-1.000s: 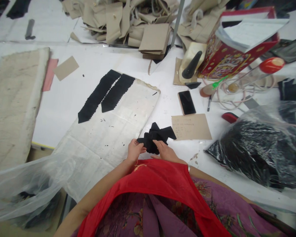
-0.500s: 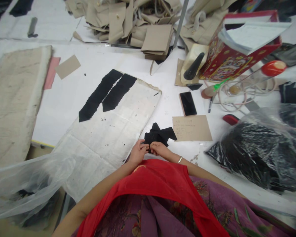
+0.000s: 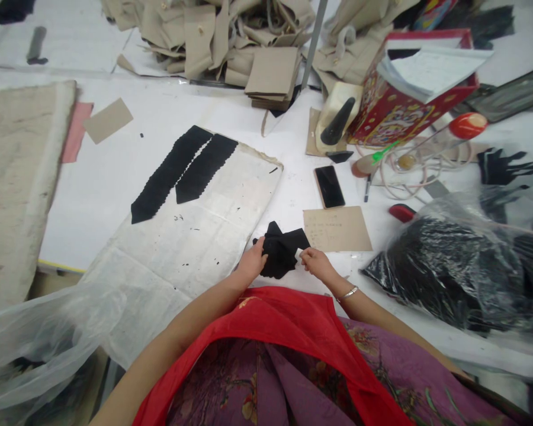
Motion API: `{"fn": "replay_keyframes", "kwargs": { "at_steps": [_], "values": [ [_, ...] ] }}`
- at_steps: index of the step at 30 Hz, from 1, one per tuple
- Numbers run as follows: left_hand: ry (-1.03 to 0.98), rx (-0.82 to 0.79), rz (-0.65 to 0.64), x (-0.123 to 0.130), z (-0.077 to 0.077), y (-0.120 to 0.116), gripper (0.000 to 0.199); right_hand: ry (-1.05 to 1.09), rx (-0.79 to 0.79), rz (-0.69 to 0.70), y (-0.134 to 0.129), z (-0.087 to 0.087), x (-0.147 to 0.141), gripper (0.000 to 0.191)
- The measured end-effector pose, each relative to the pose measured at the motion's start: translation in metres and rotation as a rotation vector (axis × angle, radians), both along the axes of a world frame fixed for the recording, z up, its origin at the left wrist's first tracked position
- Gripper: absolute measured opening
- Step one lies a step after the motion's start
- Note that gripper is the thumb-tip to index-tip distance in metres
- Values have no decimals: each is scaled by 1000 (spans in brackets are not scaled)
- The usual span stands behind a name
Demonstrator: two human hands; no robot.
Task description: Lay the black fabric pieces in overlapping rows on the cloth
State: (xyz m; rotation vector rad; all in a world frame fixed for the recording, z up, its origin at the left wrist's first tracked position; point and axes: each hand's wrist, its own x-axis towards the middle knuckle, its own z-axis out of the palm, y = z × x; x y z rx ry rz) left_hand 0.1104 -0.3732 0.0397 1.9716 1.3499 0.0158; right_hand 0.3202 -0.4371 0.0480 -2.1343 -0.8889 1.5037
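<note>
A small heap of black fabric pieces (image 3: 281, 251) lies on the white table in front of me. My left hand (image 3: 252, 261) is closed on the left edge of this black fabric. Right of the heap, my right hand (image 3: 315, 263) pinches a small white piece (image 3: 298, 254) between thumb and fingers. Two long black strips with zigzag edges and pointed ends, one (image 3: 171, 174) left of the other (image 3: 206, 168), lie side by side on a pale board (image 3: 213, 219).
Behind the heap are a brown card (image 3: 337, 229) and a phone (image 3: 329, 186). At the right sits a plastic bag of black material (image 3: 448, 266). A red box (image 3: 400, 112), a stack of beige pieces (image 3: 273, 74) and clear plastic sheeting (image 3: 48, 331) are also around.
My hands have moved apart, the right one to the right, where a white piece now shows in its fingers. The black heap is more spread out. The whole view has shifted slightly.
</note>
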Motion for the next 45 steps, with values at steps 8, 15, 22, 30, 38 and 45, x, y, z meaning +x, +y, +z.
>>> {"fn": "replay_keyframes", "kwargs": {
  "at_steps": [8, 15, 22, 30, 38, 45],
  "values": [
    [118, 169, -234, -12, -4, -15, 41, 51, 17, 22, -34, -14, -7, 21],
    [108, 217, -337, -15, -9, -23, 35, -337, 220, 280, -25, -1, -24, 27],
    [191, 202, -373, -11, 3, -13, 25, -98, 97, 260, -12, -9, -42, 15],
    [230, 113, -348, -19, 0, -18, 27, 260, -182, 45, -4, -22, -50, 15],
    [17, 52, -261, -31, 3, -24, 65, 342, 59, 210, 7, -7, -75, 25],
    [110, 33, -72, -15, 5, -12, 28, 267, 180, 341, -1, -12, -79, 9]
  ]
}}
